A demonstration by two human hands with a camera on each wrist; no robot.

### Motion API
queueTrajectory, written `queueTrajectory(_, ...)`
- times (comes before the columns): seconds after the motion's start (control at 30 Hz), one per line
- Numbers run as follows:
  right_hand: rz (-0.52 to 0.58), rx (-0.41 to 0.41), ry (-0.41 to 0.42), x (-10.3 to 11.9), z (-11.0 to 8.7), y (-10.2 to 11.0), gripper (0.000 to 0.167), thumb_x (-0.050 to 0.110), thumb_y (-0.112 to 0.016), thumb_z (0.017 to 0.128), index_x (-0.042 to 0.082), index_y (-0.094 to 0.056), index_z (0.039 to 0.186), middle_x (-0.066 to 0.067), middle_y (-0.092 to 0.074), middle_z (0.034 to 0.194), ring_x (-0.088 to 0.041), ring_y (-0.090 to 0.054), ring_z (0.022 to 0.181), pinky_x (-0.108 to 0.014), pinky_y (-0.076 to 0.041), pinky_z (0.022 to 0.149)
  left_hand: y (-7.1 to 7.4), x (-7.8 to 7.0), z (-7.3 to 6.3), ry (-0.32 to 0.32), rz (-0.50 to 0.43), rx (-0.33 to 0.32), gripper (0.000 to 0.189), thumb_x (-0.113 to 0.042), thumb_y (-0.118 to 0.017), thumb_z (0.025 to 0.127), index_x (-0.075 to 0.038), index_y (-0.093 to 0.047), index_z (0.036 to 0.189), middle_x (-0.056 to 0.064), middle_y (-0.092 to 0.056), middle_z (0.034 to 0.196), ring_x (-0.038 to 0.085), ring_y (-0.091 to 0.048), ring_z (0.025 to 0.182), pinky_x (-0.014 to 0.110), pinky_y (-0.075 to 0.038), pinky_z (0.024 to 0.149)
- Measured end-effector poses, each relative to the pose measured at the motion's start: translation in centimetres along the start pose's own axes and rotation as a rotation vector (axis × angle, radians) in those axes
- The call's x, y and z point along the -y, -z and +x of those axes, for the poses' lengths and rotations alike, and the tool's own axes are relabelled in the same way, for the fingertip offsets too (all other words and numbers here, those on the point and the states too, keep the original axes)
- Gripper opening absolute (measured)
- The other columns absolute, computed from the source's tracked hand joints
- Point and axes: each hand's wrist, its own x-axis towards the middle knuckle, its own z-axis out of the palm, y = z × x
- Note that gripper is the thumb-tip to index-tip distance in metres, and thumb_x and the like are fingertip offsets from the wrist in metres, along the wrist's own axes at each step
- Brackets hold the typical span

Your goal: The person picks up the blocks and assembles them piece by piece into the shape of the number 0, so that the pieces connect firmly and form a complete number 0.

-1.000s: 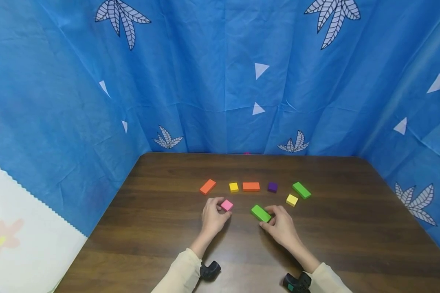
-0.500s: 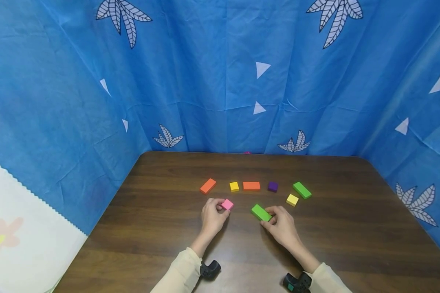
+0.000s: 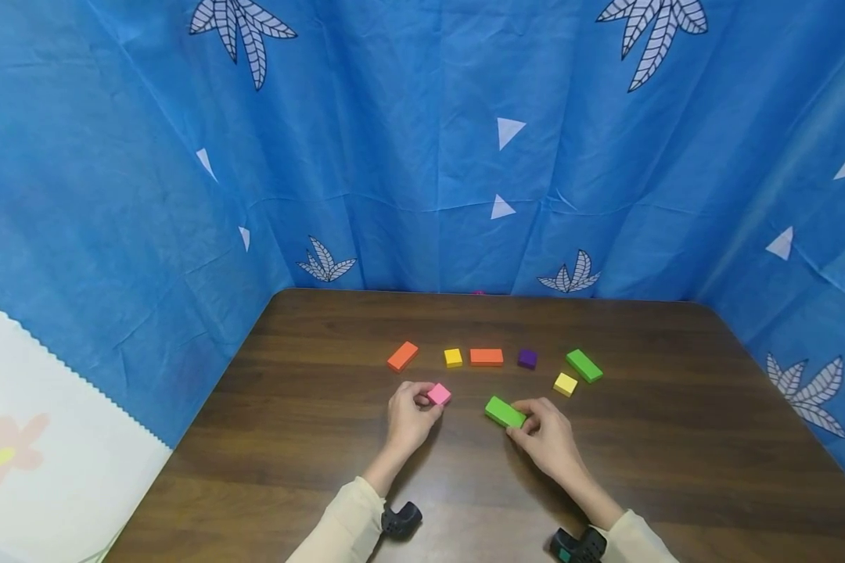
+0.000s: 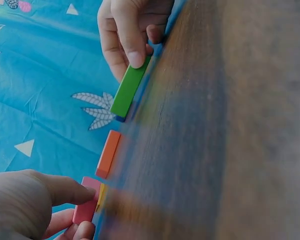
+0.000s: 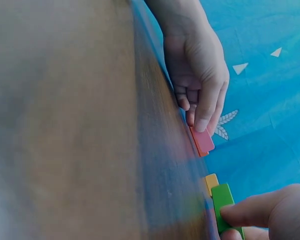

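Note:
My left hand (image 3: 410, 416) pinches a small pink block (image 3: 439, 394) between thumb and fingers, left of the table's middle. In the left wrist view the thumb lies on the near face of that pink block (image 4: 87, 201). To the right, my right hand (image 3: 548, 436) grips one end of a long green block (image 3: 505, 412), whose other end points up and left. The right wrist view shows this green block (image 5: 222, 206) with the thumb against it. A gap separates the two held blocks. Fingers behind each block are partly hidden.
Behind the hands, on the brown table (image 3: 310, 438), lie an orange block (image 3: 403, 356), a yellow block (image 3: 453, 358), a second orange block (image 3: 486, 357), a purple block (image 3: 526, 359), a pale yellow block (image 3: 565, 384) and another green block (image 3: 584, 365). A blue curtain (image 3: 394, 156) hangs beyond.
Both hands keep their hold on the pink and the green block and have hardly moved. The whole head view has shifted slightly; the blocks on the table stay put.

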Motion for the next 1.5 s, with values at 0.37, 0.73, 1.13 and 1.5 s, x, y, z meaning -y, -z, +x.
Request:
queueTrajectory(0.37,0.102,0.129,0.077,0.6,-1.9,0.6,0.033,-0.002,-0.081,0.070,0.008,-0.070,0.100,0.004,-0.058,0.084,0.001,-0.050,0.059,-0.020,-0.045,0.052,2.0,-0.3,-1.6,0.001,-0.092,0.122,0.028,0.001,-0.080,0.071,0.001,-0.072,0.098,0.007,-0.062,0.086,0.011,-0.059,0.071,0.016,-0.050,0.061)
queueTrajectory(0.73,0.144,0.238,0.215,1.2,-3.5,1.1,0.036,-0.002,-0.080,0.070,0.011,-0.069,0.102,0.005,-0.058,0.086,0.003,-0.049,0.060,-0.020,-0.046,0.049,3.8,-0.8,-3.9,-0.019,-0.084,0.253,0.029,0.001,-0.081,0.071,0.000,-0.072,0.099,0.003,-0.061,0.084,0.006,-0.057,0.070,0.017,-0.051,0.061)
queueTrajectory(1.13,0.188,0.353,0.310,1.3,-3.7,1.0,0.035,0.000,-0.080,0.071,0.010,-0.069,0.103,0.004,-0.060,0.094,0.005,-0.049,0.062,-0.019,-0.045,0.047,3.8,-1.1,-5.4,-0.067,-0.107,0.330,0.029,0.005,-0.081,0.067,0.003,-0.071,0.095,0.002,-0.060,0.081,0.001,-0.055,0.066,0.017,-0.050,0.059)
queueTrajectory(1.5,0.164,0.383,0.318,0.9,-3.7,0.8,0.035,0.003,-0.080,0.073,0.012,-0.070,0.105,0.005,-0.061,0.096,0.004,-0.050,0.064,-0.018,-0.045,0.047,3.8,-1.3,-5.7,-0.102,-0.086,0.336,0.029,0.004,-0.081,0.065,0.001,-0.072,0.093,0.002,-0.061,0.080,0.001,-0.053,0.064,0.016,-0.046,0.057)
